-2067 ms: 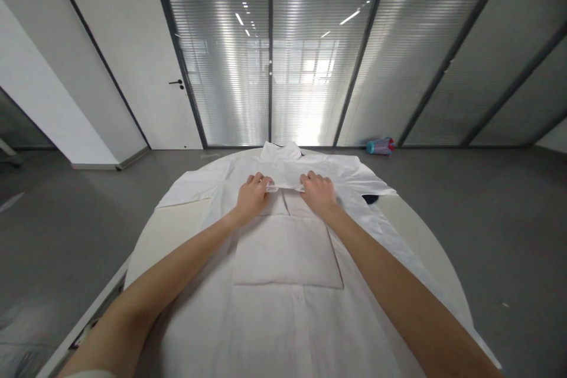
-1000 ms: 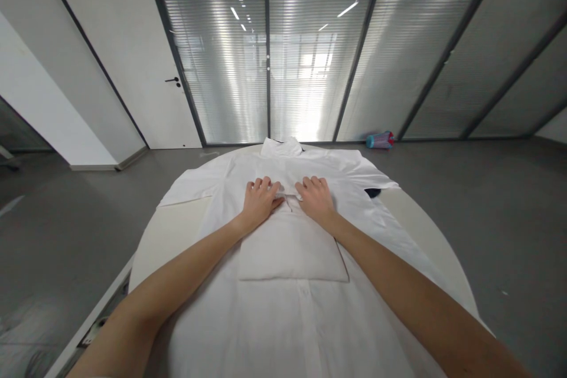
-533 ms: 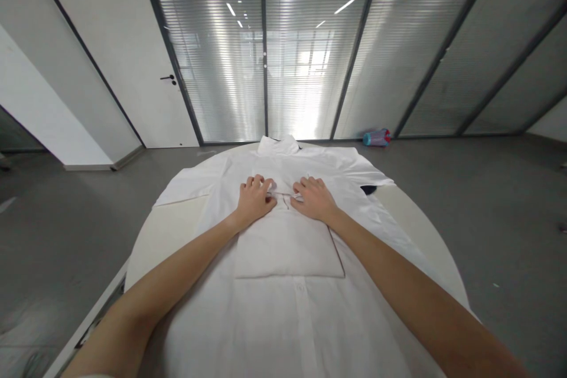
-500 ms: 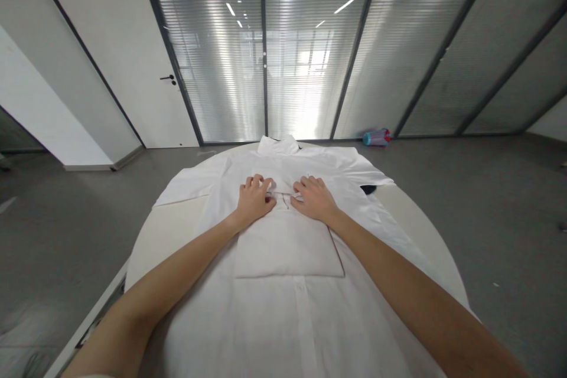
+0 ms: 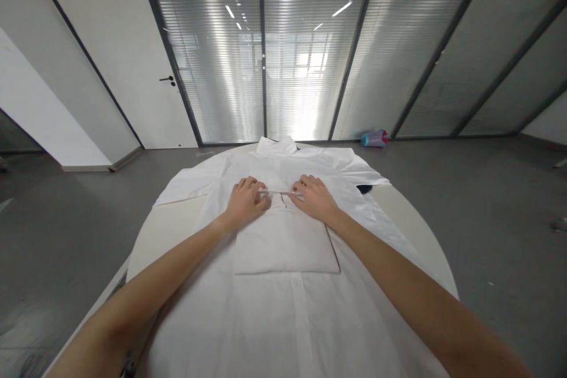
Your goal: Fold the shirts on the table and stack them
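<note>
Right now, both your hands are at the far edge of the folded white cloth, which lies flat on the front of the white shirt. Your left hand is closed on that edge toward its left end, fingers curled over the far side and thumb on the near side. Your right hand pinches the same edge further right, its thumb pointing in toward the left one. The two hands are apart, with a short stretch of the edge and a small dark slit-like line visible between them. The near edge of the folded cloth runs nearly straight across the shirt's button strip, and a darker line marks its right side.

Your shirt is spread over the round, pale worktop, with its collar at the far rim and its body reaching toward you. The left sleeve and the right sleeve extend to either side. Just under the right sleeve's near edge you have a small dark patch; you cannot tell what it is.

Beyond the worktop, a blue, patterned object with a red end is on the grey floor, near the foot of the glass partition with blinds. Off to the left stands a white door with a dark handle.
</note>
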`<action>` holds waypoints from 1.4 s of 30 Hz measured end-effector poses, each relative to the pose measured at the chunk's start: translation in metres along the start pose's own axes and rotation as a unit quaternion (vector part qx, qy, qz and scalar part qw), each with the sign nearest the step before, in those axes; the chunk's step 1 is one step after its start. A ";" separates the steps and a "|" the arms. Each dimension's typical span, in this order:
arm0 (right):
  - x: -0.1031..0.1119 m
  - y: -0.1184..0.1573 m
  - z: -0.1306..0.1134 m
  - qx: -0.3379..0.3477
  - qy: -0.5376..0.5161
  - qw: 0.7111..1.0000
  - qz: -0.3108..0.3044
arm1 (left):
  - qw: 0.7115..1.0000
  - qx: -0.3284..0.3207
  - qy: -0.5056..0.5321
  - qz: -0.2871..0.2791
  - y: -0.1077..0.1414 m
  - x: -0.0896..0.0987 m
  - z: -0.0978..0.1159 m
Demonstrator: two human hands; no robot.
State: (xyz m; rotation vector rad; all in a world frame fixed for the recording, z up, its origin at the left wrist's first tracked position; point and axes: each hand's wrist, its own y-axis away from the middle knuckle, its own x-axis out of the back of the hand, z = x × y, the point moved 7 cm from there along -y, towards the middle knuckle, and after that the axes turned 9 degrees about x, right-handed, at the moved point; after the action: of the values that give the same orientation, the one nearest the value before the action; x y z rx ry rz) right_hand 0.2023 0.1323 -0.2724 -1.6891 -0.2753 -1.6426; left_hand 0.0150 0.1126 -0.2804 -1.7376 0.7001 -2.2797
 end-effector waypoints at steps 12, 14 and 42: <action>0.016 0.129 -0.010 -0.180 -0.264 0.933 -0.164 | 0.748 0.283 0.428 -0.421 0.144 0.042 -0.028; 0.013 0.142 -0.017 -0.174 -0.320 0.919 -0.151 | 0.730 0.286 0.464 -0.413 0.152 0.044 -0.022; 0.040 0.034 -0.031 -0.005 -0.056 0.998 -0.009 | 0.998 -0.058 0.007 -0.033 0.032 0.026 0.033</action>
State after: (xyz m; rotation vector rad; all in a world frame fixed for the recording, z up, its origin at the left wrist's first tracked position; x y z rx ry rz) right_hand 0.2060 0.0748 -0.2505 -1.7946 -0.3385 -1.5662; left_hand 0.0341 0.0655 -0.2670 -1.8222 0.8044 -2.3399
